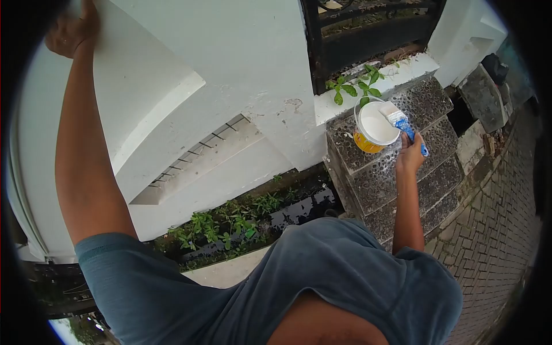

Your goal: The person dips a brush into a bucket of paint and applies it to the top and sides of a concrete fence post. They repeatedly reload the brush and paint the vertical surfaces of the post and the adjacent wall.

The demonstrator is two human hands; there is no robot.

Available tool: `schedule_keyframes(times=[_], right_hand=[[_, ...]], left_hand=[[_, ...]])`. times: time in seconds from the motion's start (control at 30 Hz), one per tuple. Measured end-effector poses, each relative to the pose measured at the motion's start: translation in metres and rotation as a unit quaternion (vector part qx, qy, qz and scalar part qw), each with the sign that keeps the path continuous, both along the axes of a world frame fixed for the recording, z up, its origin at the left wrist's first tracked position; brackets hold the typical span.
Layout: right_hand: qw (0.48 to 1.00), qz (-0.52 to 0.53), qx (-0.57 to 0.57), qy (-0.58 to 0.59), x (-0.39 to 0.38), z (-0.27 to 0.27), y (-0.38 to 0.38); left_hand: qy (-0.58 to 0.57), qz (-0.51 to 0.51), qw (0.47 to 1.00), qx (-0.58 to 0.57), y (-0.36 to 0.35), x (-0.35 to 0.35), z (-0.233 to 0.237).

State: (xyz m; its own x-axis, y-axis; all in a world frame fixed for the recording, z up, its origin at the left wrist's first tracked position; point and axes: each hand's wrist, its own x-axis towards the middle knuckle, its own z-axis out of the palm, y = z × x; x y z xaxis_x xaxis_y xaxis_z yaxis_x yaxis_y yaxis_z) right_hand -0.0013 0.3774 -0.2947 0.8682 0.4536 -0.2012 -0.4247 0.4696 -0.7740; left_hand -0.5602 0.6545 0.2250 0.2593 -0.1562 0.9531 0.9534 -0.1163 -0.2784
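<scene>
My right hand (409, 154) is closed around the blue handle of a paintbrush (405, 126). The brush's bristles are coated white and lie over the rim of a small plastic paint bucket (368, 140) with a yellow label. White paint (376, 123) shows inside the bucket, which stands on a dark pebbled step (368, 187). Raised high at the upper left, my left hand (73, 33) is against the white wall (241, 52). Its fingers are partly hidden at the dark edge of the view, and I cannot make out how they are bent.
Below the wall runs a ditch with dark water (307, 204) and green weeds (218, 227). A black metal gate (374, 49) stands behind the steps, with a leafy plant (368, 83) at its sill. Brick paving (489, 221) lies to the right, near a broken slab (483, 95).
</scene>
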Motion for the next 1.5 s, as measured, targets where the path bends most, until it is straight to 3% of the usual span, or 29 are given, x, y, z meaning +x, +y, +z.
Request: schedule_keyframes(times=[0.07,0.17,0.23,0.37,0.43,0.5,0.6,0.73,0.9,1.07,1.2,1.4,1.5], right_hand=[[0.997,-0.022,-0.042,0.059,0.011,-0.033,-0.018],[0.997,-0.005,-0.069,0.045,0.025,-0.049,-0.013],[0.99,0.066,-0.122,-0.019,0.028,-0.041,-0.001],[0.944,0.141,-0.225,-0.196,0.039,-0.048,0.033],[0.856,0.161,-0.33,-0.364,0.06,-0.077,0.06],[0.753,0.157,-0.38,-0.514,0.059,-0.07,0.08],[0.647,0.286,-0.442,-0.552,0.063,-0.089,0.12],[0.575,0.346,-0.494,-0.553,0.064,-0.143,0.149],[0.595,0.309,-0.508,-0.541,0.063,-0.167,0.145],[0.628,0.219,-0.466,-0.583,0.071,-0.109,0.12],[0.735,0.229,-0.396,-0.501,0.087,-0.088,0.089],[0.917,0.177,-0.26,-0.246,0.074,-0.054,0.036],[0.952,0.144,-0.21,-0.173,0.074,-0.06,0.018]], left_hand=[[-0.063,0.049,0.993,-0.092,-0.034,0.035,-0.013],[-0.115,0.103,0.973,-0.171,-0.048,0.051,-0.013],[-0.151,0.111,0.963,-0.192,-0.05,0.055,-0.014],[-0.079,0.056,0.989,-0.107,-0.041,0.051,-0.015],[-0.065,0.064,0.992,-0.09,-0.029,0.042,-0.012],[-0.052,0.075,0.993,-0.072,-0.023,0.034,-0.008],[-0.047,0.078,0.994,-0.068,-0.019,0.03,-0.006],[-0.093,0.107,0.983,-0.119,-0.038,0.052,-0.013],[-0.093,0.08,0.984,-0.131,-0.042,0.054,-0.016],[-0.087,0.086,0.985,-0.12,-0.039,0.051,-0.012],[-0.094,0.057,0.987,-0.116,-0.042,0.055,-0.017],[-0.104,0.046,0.986,-0.125,-0.046,0.06,-0.019],[-0.118,0.036,0.983,-0.139,-0.049,0.063,-0.021]])
